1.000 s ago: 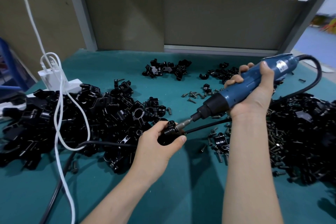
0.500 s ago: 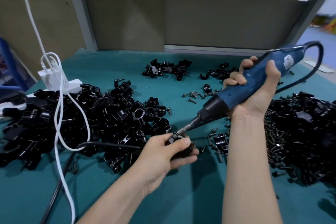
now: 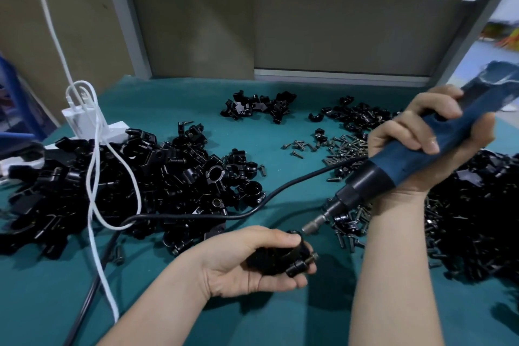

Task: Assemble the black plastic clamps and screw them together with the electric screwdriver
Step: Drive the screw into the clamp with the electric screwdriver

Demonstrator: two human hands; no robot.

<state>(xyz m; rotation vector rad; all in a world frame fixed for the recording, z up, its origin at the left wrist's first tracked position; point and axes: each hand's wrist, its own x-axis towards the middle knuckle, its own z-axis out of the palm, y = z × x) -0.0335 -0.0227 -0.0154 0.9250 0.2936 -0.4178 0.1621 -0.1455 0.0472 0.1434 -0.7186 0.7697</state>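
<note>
My left hand [image 3: 247, 264] holds a black plastic clamp [image 3: 276, 257] low over the green table, thumb curled over its top; a screw sticks out of its right end. My right hand [image 3: 421, 146] grips the blue electric screwdriver [image 3: 393, 166], tilted down to the left. Its metal bit tip [image 3: 309, 226] hangs just above the clamp, a small gap apart. A big heap of black clamps [image 3: 140, 185] lies on the left. Loose screws [image 3: 337, 149] lie mid-table.
Another pile of black parts and screws [image 3: 477, 219] fills the right side. Small groups of clamp halves [image 3: 258, 107] sit at the back. A black cable [image 3: 224, 215] and a white cord [image 3: 95, 177] cross the table; a white power strip [image 3: 92, 126] sits left.
The screwdriver bit has lifted off the clamp and the tool has swung up and right. My left hand has lowered and turned the clamp toward me.
</note>
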